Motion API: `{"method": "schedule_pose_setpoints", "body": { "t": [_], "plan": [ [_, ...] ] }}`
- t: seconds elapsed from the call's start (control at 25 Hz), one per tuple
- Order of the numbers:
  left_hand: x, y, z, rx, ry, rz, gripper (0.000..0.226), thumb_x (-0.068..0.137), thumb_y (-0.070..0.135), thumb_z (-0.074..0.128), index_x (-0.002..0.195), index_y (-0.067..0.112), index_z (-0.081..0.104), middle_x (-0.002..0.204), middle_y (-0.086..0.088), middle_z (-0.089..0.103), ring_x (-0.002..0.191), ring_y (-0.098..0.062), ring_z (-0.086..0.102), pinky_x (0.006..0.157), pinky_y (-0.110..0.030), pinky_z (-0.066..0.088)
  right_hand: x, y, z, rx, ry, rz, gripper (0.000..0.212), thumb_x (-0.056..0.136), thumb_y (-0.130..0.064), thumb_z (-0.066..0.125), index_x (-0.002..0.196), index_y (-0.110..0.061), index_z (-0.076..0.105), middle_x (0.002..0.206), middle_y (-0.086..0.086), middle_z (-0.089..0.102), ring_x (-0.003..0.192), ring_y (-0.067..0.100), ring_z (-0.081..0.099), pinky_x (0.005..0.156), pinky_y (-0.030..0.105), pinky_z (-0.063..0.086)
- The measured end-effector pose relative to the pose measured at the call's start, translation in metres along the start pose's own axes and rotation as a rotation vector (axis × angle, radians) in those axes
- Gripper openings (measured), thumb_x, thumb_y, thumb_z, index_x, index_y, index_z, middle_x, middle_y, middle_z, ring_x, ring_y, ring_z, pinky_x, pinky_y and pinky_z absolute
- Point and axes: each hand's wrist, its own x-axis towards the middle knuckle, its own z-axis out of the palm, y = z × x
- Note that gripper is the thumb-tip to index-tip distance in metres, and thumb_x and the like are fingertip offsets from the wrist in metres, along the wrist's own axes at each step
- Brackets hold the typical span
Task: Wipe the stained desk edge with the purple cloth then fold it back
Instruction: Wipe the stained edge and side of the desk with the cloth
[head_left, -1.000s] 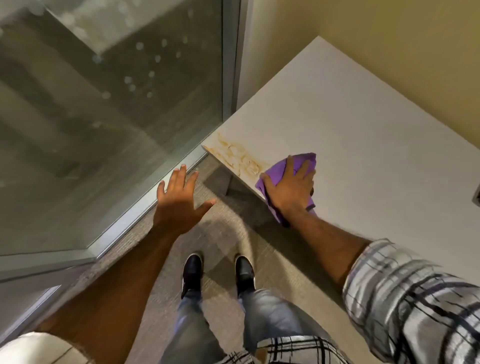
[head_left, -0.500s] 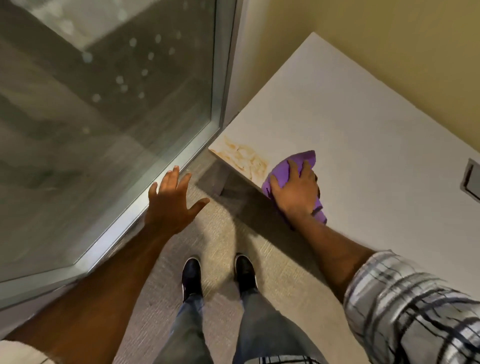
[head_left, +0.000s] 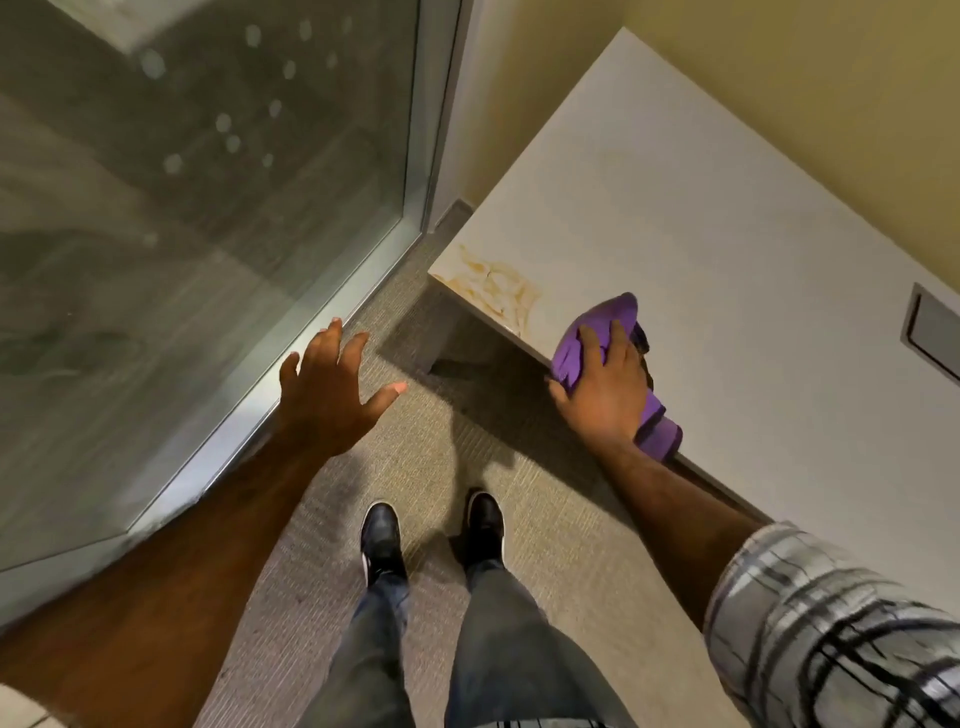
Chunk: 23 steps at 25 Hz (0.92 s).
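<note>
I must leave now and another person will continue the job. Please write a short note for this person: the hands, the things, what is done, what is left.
Right hand: pressing the purple cloth on the front edge of the desk, just right of the stain.
Left hand: open, empty, held over the carpet near the glass door.
Done: cloth picked up and placed on the desk edge.
Left: the brown stain is plainly visible near the desk's corner; wipe it, then fold the bunched cloth back.
</note>
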Motion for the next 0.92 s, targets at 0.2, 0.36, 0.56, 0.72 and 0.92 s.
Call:
{"method": "schedule_pose_setpoints", "body": {
  "t": [0.2, 0.36, 0.56, 0.72, 0.92],
  "plan": [
    [0.003, 0.006, 0.018, 0.049, 0.013, 0.105, 0.085, 0.08, 0.068, 0.05, 0.141, 0.01, 0.048, 0.153, -0.022, 0.04, 0.14, -0.036, 0.042, 0.11, -0.059, 0.035, 0.012, -0.009, 0.001, -0.045, -0.052, -0.104, 0.082, 0.088, -0.058, 0.061, 0.154, -0.025, 0.024, 0.163, 0.018, 0.02, 0.142, 0.046, 0.032, 0.113, 0.057, 0.036],
    [0.003, 0.007, 0.024, 0.118, 0.016, 0.196, 0.085, 0.085, 0.069, 0.043, 0.146, 0.01, 0.042, 0.159, -0.02, 0.032, 0.146, -0.033, 0.033, 0.115, -0.057, 0.028, -0.015, 0.042, -0.008, -0.032, -0.121, -0.266, 0.092, 0.084, -0.073, 0.052, 0.157, -0.032, 0.014, 0.166, 0.014, 0.012, 0.149, 0.04, 0.023, 0.118, 0.059, 0.027],
    [0.009, -0.008, 0.021, 0.26, -0.04, 0.263, 0.089, 0.087, 0.073, 0.033, 0.155, 0.016, 0.023, 0.166, -0.014, 0.013, 0.153, -0.029, 0.016, 0.119, -0.058, 0.018, -0.039, 0.05, -0.006, 0.0, -0.166, -0.3, 0.102, 0.081, -0.058, 0.067, 0.158, -0.029, 0.007, 0.166, 0.018, 0.003, 0.15, 0.042, 0.015, 0.119, 0.061, 0.023],
    [0.001, -0.022, 0.027, 0.257, -0.027, 0.266, 0.089, 0.086, 0.073, 0.035, 0.154, 0.017, 0.024, 0.166, -0.014, 0.014, 0.152, -0.03, 0.018, 0.119, -0.059, 0.015, -0.008, -0.008, 0.002, 0.059, -0.079, -0.204, 0.095, 0.087, -0.038, 0.073, 0.158, -0.026, 0.012, 0.166, 0.017, 0.008, 0.15, 0.04, 0.017, 0.119, 0.057, 0.027],
    [-0.01, -0.03, 0.027, 0.268, -0.002, 0.258, 0.087, 0.088, 0.072, 0.037, 0.153, 0.015, 0.027, 0.165, -0.015, 0.017, 0.151, -0.031, 0.022, 0.118, -0.058, 0.018, -0.002, -0.012, -0.003, -0.048, -0.019, -0.315, 0.08, 0.091, -0.046, 0.064, 0.155, -0.024, 0.023, 0.162, 0.021, 0.022, 0.145, 0.043, 0.029, 0.116, 0.058, 0.032]
  ]
}}
